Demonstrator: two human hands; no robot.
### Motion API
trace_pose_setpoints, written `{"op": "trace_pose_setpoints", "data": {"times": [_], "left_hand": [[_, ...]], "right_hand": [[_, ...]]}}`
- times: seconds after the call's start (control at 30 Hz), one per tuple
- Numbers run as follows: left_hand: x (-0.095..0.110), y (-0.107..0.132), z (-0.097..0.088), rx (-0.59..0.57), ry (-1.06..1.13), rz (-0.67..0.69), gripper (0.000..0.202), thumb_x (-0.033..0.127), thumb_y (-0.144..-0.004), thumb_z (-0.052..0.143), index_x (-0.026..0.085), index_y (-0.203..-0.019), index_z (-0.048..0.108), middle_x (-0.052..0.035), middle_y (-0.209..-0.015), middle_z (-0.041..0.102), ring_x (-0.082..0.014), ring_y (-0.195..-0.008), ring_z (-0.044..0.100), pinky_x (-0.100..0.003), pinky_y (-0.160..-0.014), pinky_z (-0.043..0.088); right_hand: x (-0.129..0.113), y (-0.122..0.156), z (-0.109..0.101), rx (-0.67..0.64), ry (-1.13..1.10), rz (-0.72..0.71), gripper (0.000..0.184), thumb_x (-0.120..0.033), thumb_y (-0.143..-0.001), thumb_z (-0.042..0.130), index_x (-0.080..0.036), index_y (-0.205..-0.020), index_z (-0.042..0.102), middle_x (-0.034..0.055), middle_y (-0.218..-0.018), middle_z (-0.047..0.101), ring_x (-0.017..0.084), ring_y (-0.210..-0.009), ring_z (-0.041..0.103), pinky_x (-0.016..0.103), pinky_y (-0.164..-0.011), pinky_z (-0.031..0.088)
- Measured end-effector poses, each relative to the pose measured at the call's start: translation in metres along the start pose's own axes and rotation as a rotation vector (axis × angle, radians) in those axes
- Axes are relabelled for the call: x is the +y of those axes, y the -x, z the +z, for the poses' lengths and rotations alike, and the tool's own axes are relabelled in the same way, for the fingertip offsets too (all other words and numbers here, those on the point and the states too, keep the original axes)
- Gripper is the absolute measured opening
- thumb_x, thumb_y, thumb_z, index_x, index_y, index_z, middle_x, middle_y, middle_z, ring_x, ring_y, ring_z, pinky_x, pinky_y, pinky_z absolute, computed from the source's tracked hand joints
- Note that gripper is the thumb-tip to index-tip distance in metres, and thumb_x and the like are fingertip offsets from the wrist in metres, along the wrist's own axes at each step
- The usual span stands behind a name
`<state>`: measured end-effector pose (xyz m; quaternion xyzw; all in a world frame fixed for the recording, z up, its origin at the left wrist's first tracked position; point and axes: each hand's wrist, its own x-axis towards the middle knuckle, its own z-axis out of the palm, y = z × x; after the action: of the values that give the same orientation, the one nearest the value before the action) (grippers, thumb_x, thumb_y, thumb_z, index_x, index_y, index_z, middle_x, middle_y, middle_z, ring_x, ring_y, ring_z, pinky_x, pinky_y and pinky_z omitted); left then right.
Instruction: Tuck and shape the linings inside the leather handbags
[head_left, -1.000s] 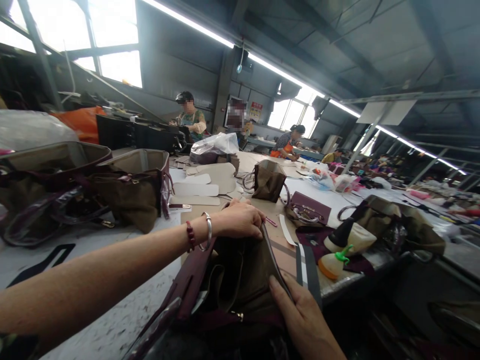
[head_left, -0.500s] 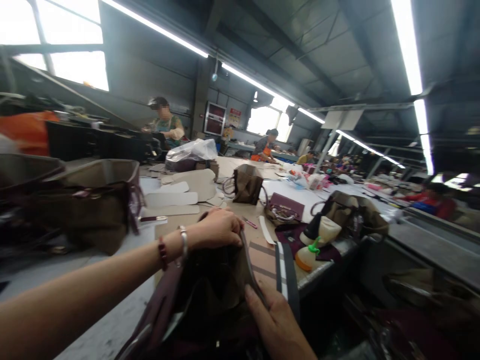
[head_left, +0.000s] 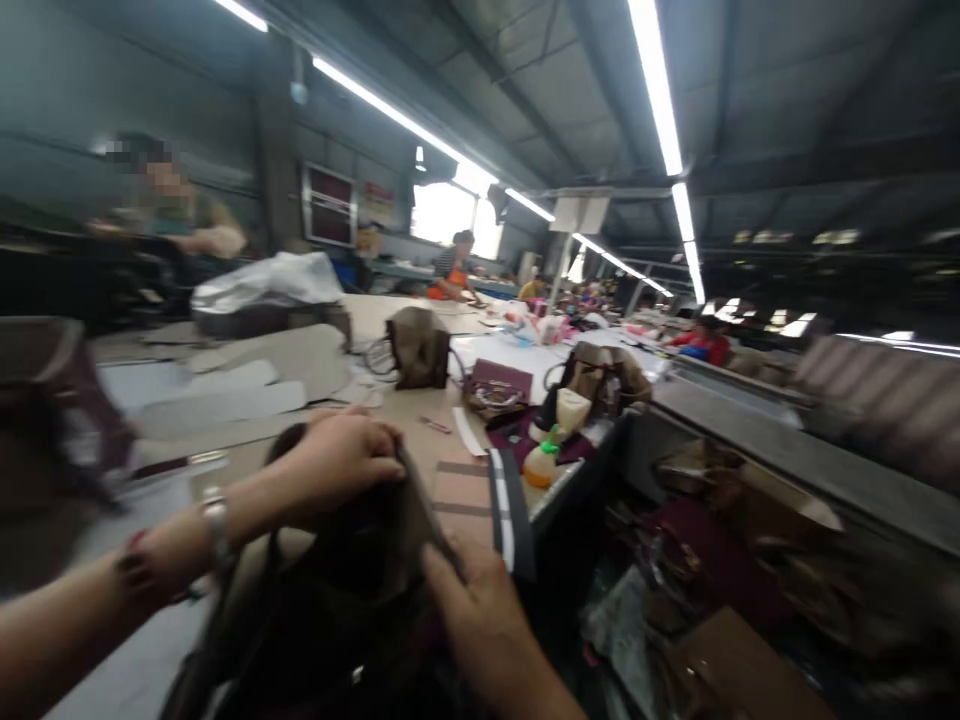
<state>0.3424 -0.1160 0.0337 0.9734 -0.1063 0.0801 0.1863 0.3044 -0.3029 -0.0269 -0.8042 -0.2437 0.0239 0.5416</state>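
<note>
A dark brown and purple handbag (head_left: 322,610) stands open in front of me at the bottom of the view, its inside dark. At its far top edge, my left hand (head_left: 341,460) grips the rim with bent fingers, a bracelet on the wrist. Lower on the right side of the same rim is my right hand (head_left: 480,605), thumb inside and fingers around the outer face. Past the bag lie a tan panel with dark stripes (head_left: 463,495) and a pink-handled small tool (head_left: 435,425). The bag's lower part falls outside the view.
Brown bags (head_left: 420,345) and a purple flap piece (head_left: 499,385) stand farther back on the table. A bottle with a green nozzle (head_left: 541,460) is near its right edge. Several bag parts (head_left: 720,540) fill a bin at right. A co-worker (head_left: 169,200) sits at far left.
The view has swung to the right, so the table's things have shifted left and more of the bin shows. Both hands keep their hold on the bag's rim.
</note>
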Motion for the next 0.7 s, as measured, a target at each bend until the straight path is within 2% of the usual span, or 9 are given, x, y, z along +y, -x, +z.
{"op": "trace_pose_setpoints", "data": {"times": [0.07,0.2,0.4,0.57,0.63,0.7], "left_hand": [[0.009,-0.005,-0.003,0.012,0.005,-0.027,0.016,0.029,-0.066,0.056,0.018,-0.057,0.063,0.0020,-0.079,0.064,-0.0151,-0.084,0.052,-0.022,-0.072,0.035],[0.002,-0.004,-0.003,0.049,0.008,-0.063,0.015,0.028,-0.064,0.060,0.017,-0.054,0.061,0.0024,-0.071,0.064,-0.0144,-0.083,0.052,-0.020,-0.068,0.035],[0.000,-0.001,0.000,0.068,0.001,-0.064,0.014,0.031,-0.062,0.062,0.018,-0.056,0.062,0.0019,-0.065,0.063,-0.0163,-0.083,0.050,-0.022,-0.066,0.034],[-0.002,-0.002,0.001,0.053,-0.021,-0.042,0.016,0.034,-0.063,0.062,0.019,-0.057,0.063,0.0014,-0.065,0.062,-0.0165,-0.082,0.049,-0.023,-0.067,0.033],[-0.003,-0.003,0.001,0.058,-0.024,-0.037,0.016,0.034,-0.062,0.061,0.019,-0.057,0.063,0.0011,-0.066,0.062,-0.0166,-0.081,0.049,-0.023,-0.066,0.032],[-0.003,-0.003,0.002,0.069,-0.028,-0.039,0.017,0.035,-0.062,0.061,0.019,-0.056,0.063,0.0007,-0.067,0.062,-0.0171,-0.081,0.048,-0.024,-0.066,0.032]], "right_hand": [[0.000,-0.005,-0.007,-0.029,-0.019,0.002,0.028,-0.035,-0.083,0.041,-0.015,-0.090,0.060,0.0044,-0.079,0.061,0.016,-0.072,0.055,0.024,-0.069,0.042],[0.003,-0.011,-0.005,-0.132,-0.039,0.021,0.034,-0.039,-0.082,0.041,-0.015,-0.097,0.058,0.0075,-0.089,0.061,0.019,-0.078,0.054,0.025,-0.072,0.043],[0.000,-0.010,-0.007,-0.138,0.004,0.044,0.039,-0.043,-0.082,0.040,-0.014,-0.100,0.057,0.0087,-0.094,0.060,0.019,-0.078,0.054,0.026,-0.075,0.042],[-0.007,-0.011,-0.021,-0.370,-0.069,0.114,0.041,-0.043,-0.085,0.035,-0.013,-0.104,0.055,0.0082,-0.093,0.060,0.020,-0.084,0.054,0.028,-0.073,0.044],[-0.009,-0.010,-0.027,-0.452,-0.147,0.130,0.040,-0.041,-0.084,0.039,-0.016,-0.113,0.049,0.0077,-0.104,0.057,0.020,-0.093,0.052,0.030,-0.080,0.042],[-0.012,-0.007,-0.031,-0.471,-0.176,0.138,0.043,-0.038,-0.082,0.045,-0.018,-0.120,0.042,0.0065,-0.115,0.051,0.020,-0.104,0.046,0.030,-0.089,0.037]]}}
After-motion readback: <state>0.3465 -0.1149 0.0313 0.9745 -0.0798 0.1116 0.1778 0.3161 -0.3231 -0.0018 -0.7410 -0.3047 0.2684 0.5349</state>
